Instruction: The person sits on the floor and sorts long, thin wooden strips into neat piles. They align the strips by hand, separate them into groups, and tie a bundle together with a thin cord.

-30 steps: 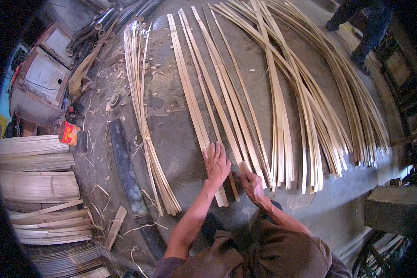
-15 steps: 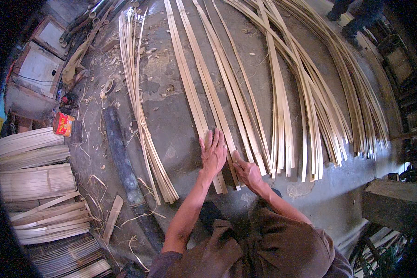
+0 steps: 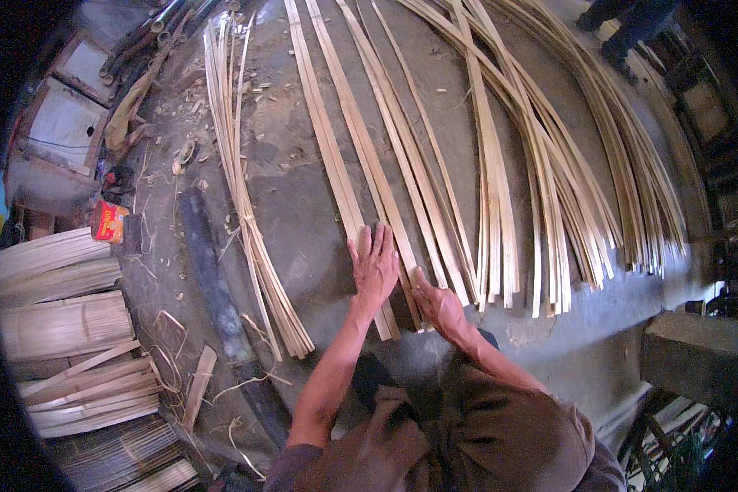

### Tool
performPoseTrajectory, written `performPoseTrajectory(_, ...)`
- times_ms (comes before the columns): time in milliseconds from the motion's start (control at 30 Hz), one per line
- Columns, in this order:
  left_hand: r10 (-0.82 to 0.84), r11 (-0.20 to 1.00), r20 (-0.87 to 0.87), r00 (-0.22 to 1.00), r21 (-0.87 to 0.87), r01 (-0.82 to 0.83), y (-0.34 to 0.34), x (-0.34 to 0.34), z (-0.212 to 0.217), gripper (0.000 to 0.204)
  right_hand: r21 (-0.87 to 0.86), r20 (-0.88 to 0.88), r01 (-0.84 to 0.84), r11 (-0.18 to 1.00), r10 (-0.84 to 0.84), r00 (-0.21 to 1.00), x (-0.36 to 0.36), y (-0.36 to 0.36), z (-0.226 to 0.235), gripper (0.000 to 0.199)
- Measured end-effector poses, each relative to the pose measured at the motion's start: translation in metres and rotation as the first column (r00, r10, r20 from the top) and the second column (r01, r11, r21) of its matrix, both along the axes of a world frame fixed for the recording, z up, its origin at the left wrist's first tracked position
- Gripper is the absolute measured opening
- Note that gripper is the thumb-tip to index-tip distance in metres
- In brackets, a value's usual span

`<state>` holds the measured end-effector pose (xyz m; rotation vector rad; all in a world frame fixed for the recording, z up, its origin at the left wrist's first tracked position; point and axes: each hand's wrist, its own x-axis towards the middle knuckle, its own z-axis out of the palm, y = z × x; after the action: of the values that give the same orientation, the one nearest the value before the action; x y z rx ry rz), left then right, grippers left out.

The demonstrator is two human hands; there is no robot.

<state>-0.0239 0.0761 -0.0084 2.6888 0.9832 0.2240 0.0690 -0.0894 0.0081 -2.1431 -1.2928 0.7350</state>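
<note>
On the floor (image 3: 293, 234), pale strips (image 3: 324, 135) are, it seems, being lined up side by side under two hands. The left hand (image 3: 375, 273) is being held flat across strips, its fingers lightly spread; the right hand (image 3: 441, 308) is being kept curled at a strip's edge, and whether anything is being pinched in its grip cannot be made out. Steady, even pressure is probably being called for next. One narrow-waisted bundle (image 3: 247, 215), one red tin (image 3: 108, 221) and one dark pole (image 3: 217, 283) are being counted; overlapping strips are being left uncounted.

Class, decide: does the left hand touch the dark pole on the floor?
No, a bundle of pale strips lies between the left hand and the dark pole.
</note>
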Motion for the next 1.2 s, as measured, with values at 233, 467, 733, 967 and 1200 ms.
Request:
performPoseTrajectory(233,-0.017,1.000,-0.017,1.000,0.009,0.017,-0.002,0.000,0.002,0.061,-0.064,0.094,-0.044,0.997,0.050,0.994,-0.001,0.003,-0.001,0.054)
performPoseTrajectory(467,-0.026,1.000,-0.045,0.999,0.004,0.026,-0.006,0.001,0.011,0.060,0.002,0.371,0.110,0.994,-0.102,0.923,0.034,0.014,0.027,0.049)
performPoseTrajectory(733,-0.075,0.997,0.016,0.997,-0.026,0.075,-0.014,0.011,0.014,0.069,0.052,0.340,0.216,0.975,-0.221,0.914,0.082,-0.004,0.022,0.037)
performPoseTrajectory(967,-0.086,0.996,0.017,0.996,-0.026,0.086,-0.016,0.006,0.009,0.067,0.083,0.042,0.401,0.912,-0.406,0.913,0.060,-0.001,0.044,0.041)
performPoseTrajectory(1200,-0.101,0.995,0.044,0.994,0.016,0.100,-0.016,0.009,0.002,0.065,0.299,-0.110,0.403,0.865,-0.388,0.915,0.028,0.008,0.041,0.042)
